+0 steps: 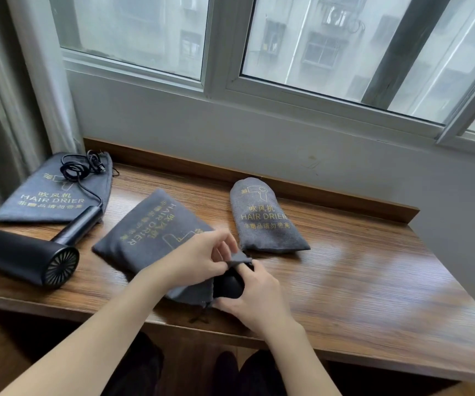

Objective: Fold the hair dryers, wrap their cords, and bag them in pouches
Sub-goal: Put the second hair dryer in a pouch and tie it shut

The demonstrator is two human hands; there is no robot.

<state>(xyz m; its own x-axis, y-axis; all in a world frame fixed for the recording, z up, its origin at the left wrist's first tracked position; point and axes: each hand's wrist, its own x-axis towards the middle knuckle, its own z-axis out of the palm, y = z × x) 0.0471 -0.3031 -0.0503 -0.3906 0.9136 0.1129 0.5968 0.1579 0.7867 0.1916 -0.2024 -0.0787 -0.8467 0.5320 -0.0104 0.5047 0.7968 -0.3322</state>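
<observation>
I am sitting at a wooden table (359, 267) that is running under a window (316, 52), with a curtain (7, 95) hanging at the left. A flat pouch (42, 201) is lying at the far left, and an unfolded black hair dryer (24, 258) is resting just in front of it, its cord (79, 170) coiling loosely over that pouch. A filled pouch (262, 221) is lying near the back edge. The middle pouch (150, 238) is lying slantwise before me with a second dryer (229, 285) showing dark at its mouth. My left hand (199, 258) is pinching the mouth's edge, and my right hand (256, 298) is curling around the dryer there.
</observation>
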